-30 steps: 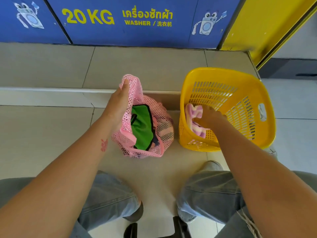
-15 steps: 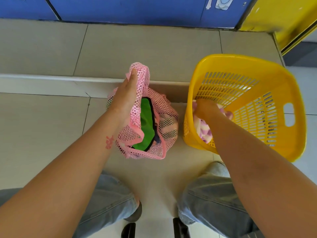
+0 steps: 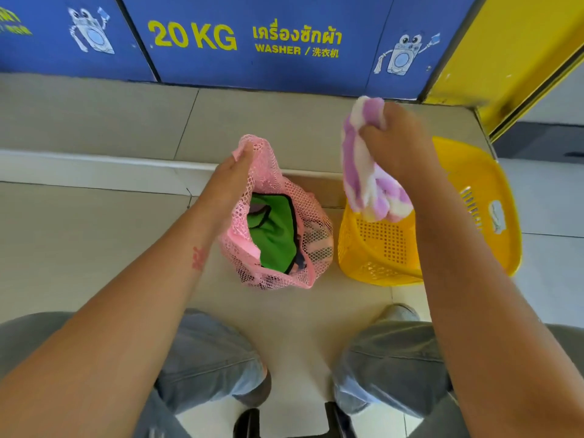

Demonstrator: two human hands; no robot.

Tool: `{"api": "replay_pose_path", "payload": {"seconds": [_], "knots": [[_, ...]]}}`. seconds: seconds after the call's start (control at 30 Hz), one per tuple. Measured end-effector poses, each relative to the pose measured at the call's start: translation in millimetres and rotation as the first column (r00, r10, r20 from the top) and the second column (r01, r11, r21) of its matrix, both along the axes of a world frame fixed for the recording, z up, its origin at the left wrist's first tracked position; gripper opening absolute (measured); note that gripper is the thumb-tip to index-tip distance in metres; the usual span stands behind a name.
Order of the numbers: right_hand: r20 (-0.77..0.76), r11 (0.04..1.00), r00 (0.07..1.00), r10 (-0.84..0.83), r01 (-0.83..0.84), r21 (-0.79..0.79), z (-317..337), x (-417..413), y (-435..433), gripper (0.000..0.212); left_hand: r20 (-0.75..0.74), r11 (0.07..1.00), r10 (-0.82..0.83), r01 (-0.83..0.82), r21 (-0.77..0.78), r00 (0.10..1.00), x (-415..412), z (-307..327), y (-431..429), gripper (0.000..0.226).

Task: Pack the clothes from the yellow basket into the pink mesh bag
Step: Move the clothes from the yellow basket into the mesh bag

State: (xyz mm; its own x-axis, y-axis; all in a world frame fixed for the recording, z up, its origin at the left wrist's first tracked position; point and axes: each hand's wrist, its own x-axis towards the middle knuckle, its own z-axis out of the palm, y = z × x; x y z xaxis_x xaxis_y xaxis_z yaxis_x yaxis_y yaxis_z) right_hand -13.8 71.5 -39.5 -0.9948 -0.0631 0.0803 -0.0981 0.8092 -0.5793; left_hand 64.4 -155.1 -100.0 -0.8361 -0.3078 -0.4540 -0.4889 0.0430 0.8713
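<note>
Partly hidden yellow basket (image 3: 480, 184) behind forearm

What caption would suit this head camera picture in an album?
Right hand lifts a purple striped cloth above the yellow basket while the left hand holds the pink mesh bag open.

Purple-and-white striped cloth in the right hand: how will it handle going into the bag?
Likely floppy: the striped cloth droops below the right hand. Probably light, since one hand lifts it. It may snag or bunch at the pink mesh bag mouth, which the left hand holds open.
</note>
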Motion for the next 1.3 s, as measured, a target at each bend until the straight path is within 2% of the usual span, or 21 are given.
{"api": "replay_pose_path", "payload": {"seconds": [0.1,0.23,0.33,0.4,0.47,0.5,0.57,0.63,0.67,0.73,0.77,0.83,0.9,0.97,1.0,1.07,1.1,1.13,1.17,1.23,1.3], "knots": [[-0.024,0.988,0.988,0.150,-0.150,-0.034,44.0,18.5,-26.5,0.014,0.015,1.000,-0.017,0.017,-0.023,1.000,7.7,6.9,-13.6,0.072],[0.085,0.952,0.957,0.277,-0.261,-0.159,45.4,33.5,-69.1,0.023,-0.001,1.000,-0.004,0.004,0.001,1.000,13.2,13.1,-31.7,0.073],[0.200,0.944,0.936,0.289,-0.244,-0.222,3.0,44.4,-107.5,0.022,-0.072,0.993,-0.062,0.069,0.097,0.996,16.2,10.7,-39.0,0.068],[0.280,0.938,0.920,0.273,-0.190,-0.291,-33.5,55.5,-130.0,0.023,-0.080,0.976,-0.013,0.030,0.214,0.997,14.8,8.0,-42.2,0.063],[0.444,0.889,0.832,0.331,-0.118,-0.442,-70.7,67.5,-144.8,0.028,-0.054,0.960,0.032,-0.015,0.281,0.998,13.3,4.9,-47.4,0.063],[0.500,0.875,0.777,0.383,-0.130,-0.467,-89.0,72.8,-149.4,0.029,-0.043,0.957,0.026,-0.012,0.291,0.999,13.0,2.6,-51.1,0.065],[0.494,0.849,0.715,0.496,-0.279,-0.449,-121.1,78.5,-155.7,0.023,-0.026,0.959,0.003,0.004,0.284,1.000,14.2,-0.6,-58.8,0.069],[0.400,0.823,0.720,0.567,-0.484,-0.297,-144.4,75.2,-161.5,0.018,-0.034,0.949,0.002,0.008,0.314,0.999,16.1,-2.2,-64.9,0.068],[0.351,0.791,0.721,0.597,-0.602,-0.110,-154.1,70.8,-163.8,0.021,-0.045,0.943,-0.008,0.023,0.333,0.999,16.7,-2.7,-66.9,0.068],[0.372,0.650,0.683,0.628,-0.724,0.232,-169.0,64.5,-166.4,0.034,-0.056,0.934,-0.055,0.071,0.349,0.997,16.5,-2.9,-67.4,0.070],[0.421,0.604,0.672,0.609,-0.737,0.302,-174.3,63.9,-166.4,0.040,-0.051,0.935,-0.078,0.091,0.343,0.996,15.9,-3.5,-66.5,0.072],[0.479,0.592,0.681,0.554,-0.727,0.349,-180.6,66.2,-167.4,0.045,-0.025,0.953,-0.121,0.123,0.277,0.992,15.0,-4.3,-63.0,0.079],[0.460,0.571,0.687,0.562,-0.725,0.386,-180.0,66.6,-172.2,0.045,0.002,0.972,-0.130,0.127,0.197,0.991,14.5,-3.3,-61.1,0.084],[0.414,0.592,0.676,0.610,-0.736,0.329,-168.4,63.7,-175.3,0.041,-0.018,0.976,-0.086,0.088,0.201,0.996,15.2,-2.9,-64.5,0.079],[0.362,0.604,0.678,0.640,-0.735,0.308,-160.9,62.3,-172.8,0.038,-0.031,0.971,-0.060,0.066,0.228,0.998,15.8,-3.0,-67.5,0.075],[0.109,0.681,0.731,0.674,-0.672,0.293,-150.0,63.1,-158.5,0.034,-0.038,0.960,-0.024,0.033,0.277,0.999,16.5,-3.9,-73.1,0.071],[-0.028,0.749,0.770,0.637,-0.610,0.258,-148.2,65.1,-146.6,0.038,-0.036,0.958,-0.017,0.027,0.286,0.999,17.1,-4.8,-74.7,0.071],[-0.084,0.805,0.814,0.575,-0.544,0.236,-149.2,66.9,-134.3,0.052,-0.033,0.957,-0.015,0.024,0.288,0.999,17.8,-5.7,-75.0,0.071],[-0.027,0.840,0.862,0.506,-0.485,0.241,-151.8,68.2,-122.2,0.076,-0.029,0.958,-0.016,0.023,0.285,0.999,18.3,-6.8,-74.9,0.072],[0.230,0.829,0.895,0.382,-0.441,0.343,-163.5,67.0,-100.5,0.118,-0.022,0.959,-0.014,0.020,0.282,1.000,18.5,-7.5,-72.5,0.073],[0.376,0.758,0.875,0.304,-0.461,0.461,-181.9,65.5,-83.4,0.137,-0.015,0.961,-0.007,0.011,0.275,1.000,18.7,-6.1,-68.8,0.074]]}}
